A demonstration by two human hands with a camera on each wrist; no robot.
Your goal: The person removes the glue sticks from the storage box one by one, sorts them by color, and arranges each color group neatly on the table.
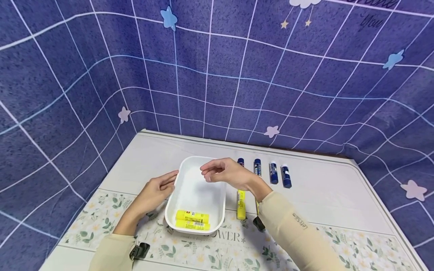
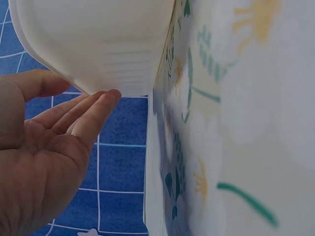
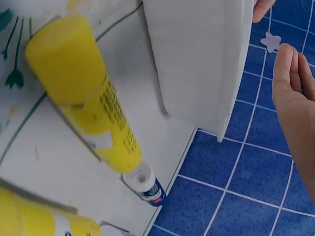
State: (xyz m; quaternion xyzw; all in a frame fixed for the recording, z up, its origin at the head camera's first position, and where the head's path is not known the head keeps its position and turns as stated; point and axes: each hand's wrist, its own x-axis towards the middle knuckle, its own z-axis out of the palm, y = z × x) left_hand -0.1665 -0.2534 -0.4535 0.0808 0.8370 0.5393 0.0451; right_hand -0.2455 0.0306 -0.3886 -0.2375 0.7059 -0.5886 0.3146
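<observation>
A white tray (image 1: 196, 192) lies lengthwise on the table. Two yellow glue sticks (image 1: 192, 216) rest on their sides at its near end. My left hand (image 1: 157, 194) touches the tray's left side; in the left wrist view its extended fingers (image 2: 86, 115) meet the outer wall below the rim. Over the far right part of the tray hovers my right hand (image 1: 227, 174), fingers loosely bent and nothing held. To the tray's right, a yellow glue stick (image 1: 241, 206) lies on the table, and my right forearm mostly hides another.
Several blue glue sticks (image 1: 274, 172) with white labels lie in a row behind and right of my right wrist. A floral runner print (image 1: 190, 250) crosses the table's near part. Blue gridded cloth with stars (image 1: 217, 75) hangs behind and beside the table.
</observation>
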